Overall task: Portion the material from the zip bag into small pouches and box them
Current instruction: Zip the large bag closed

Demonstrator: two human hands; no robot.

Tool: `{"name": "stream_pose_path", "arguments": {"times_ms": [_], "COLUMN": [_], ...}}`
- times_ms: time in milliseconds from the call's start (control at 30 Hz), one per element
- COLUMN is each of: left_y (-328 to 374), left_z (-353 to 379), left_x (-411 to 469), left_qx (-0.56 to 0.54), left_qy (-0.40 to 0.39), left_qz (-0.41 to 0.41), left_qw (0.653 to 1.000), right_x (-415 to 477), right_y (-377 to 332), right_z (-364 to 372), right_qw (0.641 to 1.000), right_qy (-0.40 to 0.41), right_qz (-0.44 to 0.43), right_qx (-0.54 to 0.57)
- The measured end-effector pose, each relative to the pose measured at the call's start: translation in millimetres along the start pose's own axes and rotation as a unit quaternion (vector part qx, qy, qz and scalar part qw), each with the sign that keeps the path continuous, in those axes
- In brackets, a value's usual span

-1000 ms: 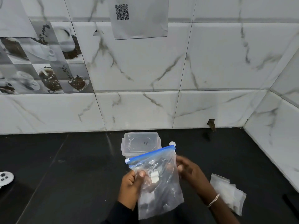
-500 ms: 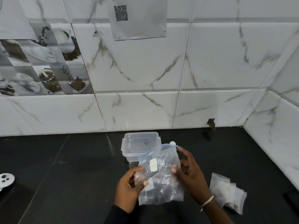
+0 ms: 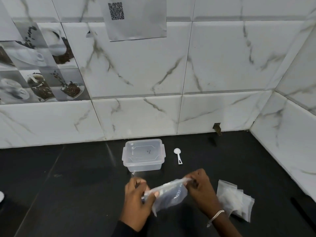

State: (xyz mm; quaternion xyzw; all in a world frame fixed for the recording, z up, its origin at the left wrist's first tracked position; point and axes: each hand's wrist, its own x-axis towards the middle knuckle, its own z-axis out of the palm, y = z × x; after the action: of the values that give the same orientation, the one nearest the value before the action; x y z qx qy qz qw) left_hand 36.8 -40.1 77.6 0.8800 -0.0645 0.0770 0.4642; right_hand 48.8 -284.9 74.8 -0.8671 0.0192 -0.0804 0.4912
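Note:
A clear zip bag point(image 3: 168, 195) with dark material inside hangs tilted between both hands, low over the black counter. My left hand point(image 3: 136, 199) grips its left top corner. At the other top corner my right hand point(image 3: 201, 189) pinches the bag. A clear plastic box point(image 3: 143, 156) with its lid on stands behind the hands near the wall. A small white scoop point(image 3: 177, 155) lies to the right of the box. A pile of small translucent pouches point(image 3: 235, 199) lies on the counter to the right of my right hand.
The black counter point(image 3: 68, 185) meets tiled walls at the back and on the right. A white object point(image 3: 1, 196) shows at the far left edge. A paper with a QR code point(image 3: 135, 16) hangs on the back wall.
The bag was held upright with its blue zip on top; both hands have since lowered it and tipped it sideways. The scoop behind it has come into full view.

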Motion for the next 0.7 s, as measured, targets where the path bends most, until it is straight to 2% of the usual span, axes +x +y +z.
{"name": "stream_pose_path", "arguments": {"times_ms": [67, 133, 233, 333, 467, 600, 700], "left_y": [1.8, 12.5, 24.6, 27.8, 26.7, 21.9, 22.4], "left_z": [6.3, 19.6, 50.8, 83.1, 128.2, 172.0, 203.1], "left_x": [4.9, 17.3, 42.8, 79.7, 129.8, 168.2, 191.3], "left_qx": [-0.046, -0.068, -0.077, -0.113, -0.07, 0.001, 0.039], "left_qy": [-0.026, -0.058, -0.048, -0.049, -0.13, -0.179, -0.182], "left_qz": [-0.024, -0.045, -0.055, -0.074, -0.046, -0.133, -0.157], "left_qw": [0.998, 0.995, 0.994, 0.99, 0.988, 0.975, 0.97], "right_x": [1.3, 4.3, 17.1, 48.7, 98.7, 140.0, 168.0], "right_y": [9.1, 13.4, 18.0, 37.7, 77.8, 112.9, 134.7], "right_z": [-3.6, -5.3, -6.7, -16.7, -37.4, -46.3, -42.8], "right_qw": [0.995, 0.99, 0.982, 0.979, 0.973, 0.97, 0.968], "right_qy": [0.008, 0.041, 0.12, 0.151, 0.132, 0.086, 0.069], "right_qz": [0.062, 0.085, 0.118, 0.138, 0.178, 0.209, 0.213], "right_qx": [0.076, 0.107, 0.091, 0.014, -0.062, -0.086, -0.11]}}
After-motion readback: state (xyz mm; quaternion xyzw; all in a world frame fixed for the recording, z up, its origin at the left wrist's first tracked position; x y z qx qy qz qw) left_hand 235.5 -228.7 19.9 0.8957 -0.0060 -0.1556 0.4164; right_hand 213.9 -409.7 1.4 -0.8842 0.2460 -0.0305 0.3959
